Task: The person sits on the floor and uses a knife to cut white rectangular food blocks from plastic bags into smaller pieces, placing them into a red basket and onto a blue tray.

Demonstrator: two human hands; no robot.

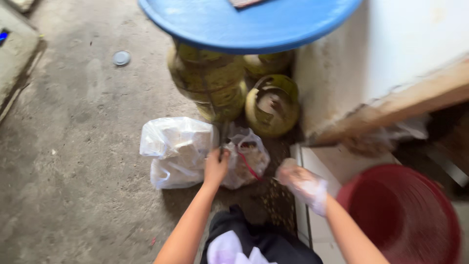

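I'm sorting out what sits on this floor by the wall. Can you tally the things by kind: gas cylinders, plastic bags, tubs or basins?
Green gas cylinders: 3, one under the blue round top, one beside it, one partly hidden behind.
Clear plastic bags: 2, the large and the small, by the left hand.
Red basin: 1.
Total: 6.

Probably a home's back utility corner: bare concrete floor (pixel 73 146), green gas cylinders (pixel 215 83) against a scuffed white wall (pixel 391 44), red basin (pixel 405 215), blue tabletop (pixel 244 24).
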